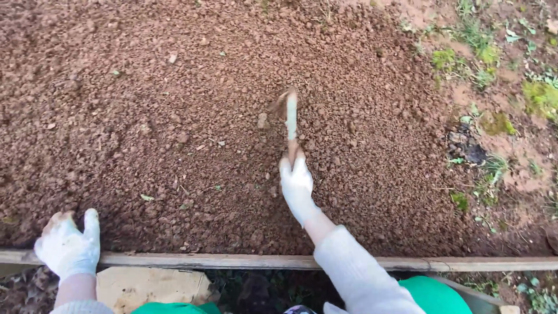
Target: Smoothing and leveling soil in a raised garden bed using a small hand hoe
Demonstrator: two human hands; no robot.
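Soil, brown and crumbly, fills the big garden bed. The right hand, in a white glove, has its fingers closed around the brown wooden handle of a small digging tool. The tool sticks out from the fingers toward the far side, its long part running near to far, its blurry tip on the soil. The left hand, also gloved, holds nothing and rests with loose fingers on the near left edge, by the long wooden board. Green grass grows far right.

It is an outdoor garden: a raised bed of crumbly brown soil edged by a wooden plank, with grass at two o'clock.
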